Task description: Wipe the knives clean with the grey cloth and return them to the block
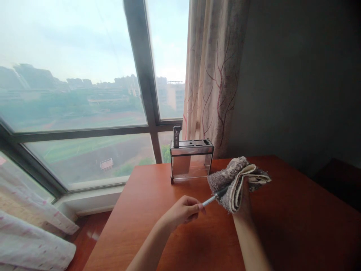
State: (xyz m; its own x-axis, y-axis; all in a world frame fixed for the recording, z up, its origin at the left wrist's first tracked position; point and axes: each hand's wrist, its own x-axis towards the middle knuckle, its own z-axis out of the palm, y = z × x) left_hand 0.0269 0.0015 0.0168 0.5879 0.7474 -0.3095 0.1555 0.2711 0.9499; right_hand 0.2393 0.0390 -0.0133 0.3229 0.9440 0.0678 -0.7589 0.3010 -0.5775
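Low over the table, my left hand pinches the near end of a slim silver-handled tool. A dark part of the tool runs into a folded grey and cream cloth, which hides its far end, so I cannot tell its kind. My right hand grips the cloth around that end, with most of its fingers covered. Behind the hands stands a clear-sided knife block with a dark top. One dark-handled knife sits upright in its left slot.
The reddish-brown wooden table reaches up to the window side. Large windows with dark frames rise at the left and behind. A patterned curtain hangs behind the block, and another curtain lies at lower left. A dark wall stands at right.
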